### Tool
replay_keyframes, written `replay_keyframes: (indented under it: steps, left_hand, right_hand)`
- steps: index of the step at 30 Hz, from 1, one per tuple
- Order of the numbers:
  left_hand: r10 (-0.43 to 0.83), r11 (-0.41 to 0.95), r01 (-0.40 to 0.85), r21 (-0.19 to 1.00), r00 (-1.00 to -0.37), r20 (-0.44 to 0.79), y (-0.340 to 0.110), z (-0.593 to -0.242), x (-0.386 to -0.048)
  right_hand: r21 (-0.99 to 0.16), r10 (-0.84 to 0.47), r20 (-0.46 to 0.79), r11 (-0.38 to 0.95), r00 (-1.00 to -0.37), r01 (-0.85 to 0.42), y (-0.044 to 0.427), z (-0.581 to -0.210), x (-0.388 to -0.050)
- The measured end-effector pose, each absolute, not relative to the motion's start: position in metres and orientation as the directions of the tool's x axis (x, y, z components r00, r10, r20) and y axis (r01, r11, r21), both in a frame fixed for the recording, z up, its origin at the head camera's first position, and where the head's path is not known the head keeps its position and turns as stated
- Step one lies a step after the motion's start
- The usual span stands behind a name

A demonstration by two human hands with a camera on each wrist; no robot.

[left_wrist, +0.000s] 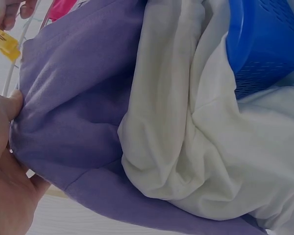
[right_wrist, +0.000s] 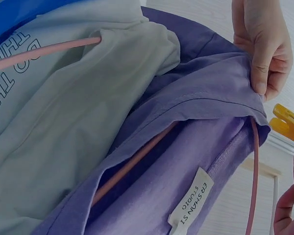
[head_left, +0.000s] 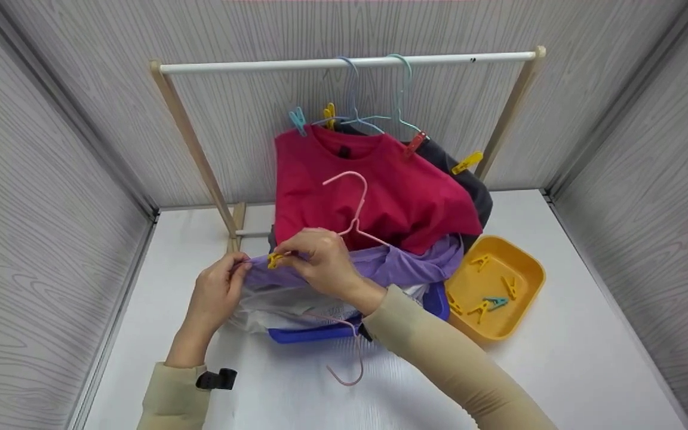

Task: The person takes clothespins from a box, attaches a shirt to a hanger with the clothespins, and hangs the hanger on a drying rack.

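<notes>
A purple shirt (head_left: pixel 404 266) lies bunched up with a pink hanger (head_left: pixel 363 197) inside its neck; a white label (right_wrist: pixel 191 200) shows in the right wrist view. My left hand (head_left: pixel 215 292) pinches the shirt's left shoulder edge between thumb and fingers and holds it out taut. In my right hand (head_left: pixel 323 260) is a yellow clothespin (right_wrist: pixel 286 122), pinched by its handles. The clothespin's tips are close to the purple edge beside the hanger; whether they touch it I cannot tell. Beneath the purple shirt lies a white shirt (left_wrist: pixel 171 112) with printed letters, over a blue basket (left_wrist: pixel 264 44).
Behind, a red shirt (head_left: pixel 374 191) and a dark grey shirt (head_left: pixel 478 194) hang with clothespins from a rack's white rail (head_left: pixel 248 65). A yellow tray (head_left: pixel 532 272) at right holds several clothespins. Another pink hanger (head_left: pixel 359 358) juts toward me from the white shirt.
</notes>
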State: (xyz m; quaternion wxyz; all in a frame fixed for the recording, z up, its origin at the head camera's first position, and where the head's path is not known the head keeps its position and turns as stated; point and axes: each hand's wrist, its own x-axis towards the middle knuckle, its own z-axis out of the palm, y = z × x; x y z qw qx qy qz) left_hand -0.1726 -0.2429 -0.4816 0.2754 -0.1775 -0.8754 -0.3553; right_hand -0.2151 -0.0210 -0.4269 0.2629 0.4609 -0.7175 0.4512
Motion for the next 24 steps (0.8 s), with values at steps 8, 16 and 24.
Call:
replay_keyframes:
  steps: [8,16,24]
  left_hand:
    - [0.123,0.681,0.523,0.512,-0.772,0.624,-0.242,-0.48,-0.172]
    - [0.126,0.685,0.532,0.498,-0.76,0.638,-0.239,-0.479,-0.17]
    - [0.135,0.675,0.548,0.495,-0.751,0.646,-0.237,-0.476,-0.171]
  right_hand:
    - [-0.348,-0.472,0.772,0.246,-0.425,-0.905,-0.029,-0.427,-0.217]
    - [-0.283,-0.531,0.748,0.289,-0.399,-0.915,-0.036,-0.429,-0.219]
    - [-0.266,-0.599,0.677,0.343,-0.428,-0.901,-0.035,-0.426,-0.22]
